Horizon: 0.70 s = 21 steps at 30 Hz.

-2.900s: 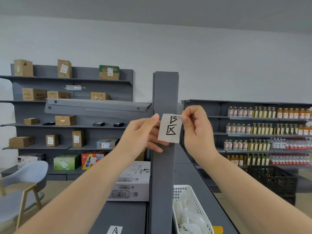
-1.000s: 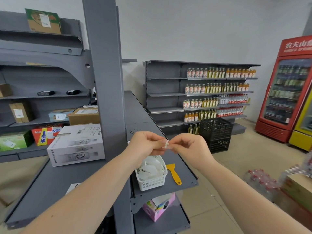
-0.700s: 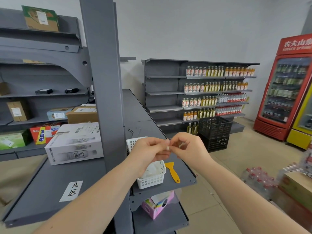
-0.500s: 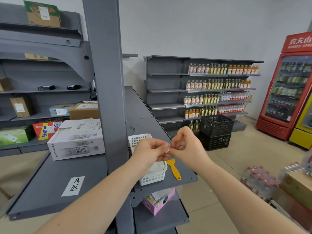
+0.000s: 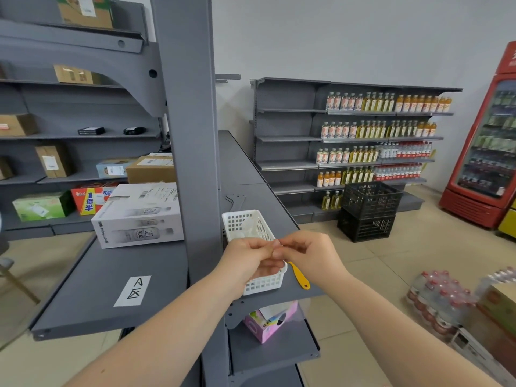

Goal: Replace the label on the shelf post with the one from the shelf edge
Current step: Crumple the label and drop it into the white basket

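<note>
The grey shelf post [image 5: 190, 135] rises bare in front of me, no label showing on it. A white label marked "A" [image 5: 133, 291] lies flat on the grey shelf [image 5: 92, 275] to the post's left, near its front edge. My left hand [image 5: 248, 258] and my right hand [image 5: 310, 251] meet fingertip to fingertip above the white basket [image 5: 245, 222], right of the post. The removed label is crumpled between the fingers and almost wholly hidden.
A yellow scraper [image 5: 299, 277] lies on the shelf beside the basket. A white bottle carton [image 5: 139, 216] stands behind the "A" label. A pink box [image 5: 268, 321] sits on the shelf below. Black crates [image 5: 368, 210], bottle packs [image 5: 438, 300] and a red fridge [image 5: 485, 152] stand at right.
The "B" label has come off the post and been crumpled small between both hands. My view has swung right and down; the hands now hover over the basket.
</note>
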Motion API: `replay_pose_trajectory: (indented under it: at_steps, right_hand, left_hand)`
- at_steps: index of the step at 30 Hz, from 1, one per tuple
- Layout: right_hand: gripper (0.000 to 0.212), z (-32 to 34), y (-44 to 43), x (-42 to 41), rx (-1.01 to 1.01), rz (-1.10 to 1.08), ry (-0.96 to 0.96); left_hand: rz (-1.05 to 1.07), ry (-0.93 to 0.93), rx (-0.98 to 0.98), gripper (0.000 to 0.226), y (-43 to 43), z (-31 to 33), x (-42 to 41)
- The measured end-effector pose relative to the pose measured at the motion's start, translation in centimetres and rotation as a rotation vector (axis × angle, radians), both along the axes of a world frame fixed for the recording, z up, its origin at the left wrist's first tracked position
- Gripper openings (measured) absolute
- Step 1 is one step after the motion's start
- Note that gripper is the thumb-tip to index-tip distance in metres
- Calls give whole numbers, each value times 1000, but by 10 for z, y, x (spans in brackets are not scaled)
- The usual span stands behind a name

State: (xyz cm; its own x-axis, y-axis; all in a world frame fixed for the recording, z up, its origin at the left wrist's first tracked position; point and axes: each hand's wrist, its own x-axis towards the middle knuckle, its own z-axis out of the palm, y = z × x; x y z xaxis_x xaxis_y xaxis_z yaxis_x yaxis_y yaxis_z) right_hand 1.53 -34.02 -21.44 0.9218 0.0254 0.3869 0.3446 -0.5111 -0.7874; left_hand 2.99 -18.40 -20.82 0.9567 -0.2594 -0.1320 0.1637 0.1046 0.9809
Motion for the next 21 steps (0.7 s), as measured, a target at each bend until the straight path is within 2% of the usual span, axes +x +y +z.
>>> replay_pose_trajectory:
  at_steps: [4,6,8,10,12,15,18,21]
  right_hand:
    - [10,-15,-2,10,-224,1,12]
    - [14,-19,-3,17,-200,-56,-11]
    - [13,-19,-5,27,-76,-152,12]
    - [12,-20,-3,37,-16,-186,87]
    - [18,-26,4,46,-44,-191,140]
    - [18,-33,18,58,-114,-211,155]
    - [8,-38,29,73,-219,-218,120]
    - [17,-43,37,83,-366,-207,88]
  left_hand:
    - [-120,220,-143,22,10,-13,-2]
    - [-116,304,-177,25,17,-20,-2]
    - [-93,367,-156,29,28,-28,-1]
    - [-67,376,-82,29,39,-36,1]
    - [-59,372,-41,24,49,-40,3]
    - [-75,366,2,20,56,-41,2]
    - [-76,348,47,21,61,-42,1]
    - [-77,331,98,22,69,-43,-2]
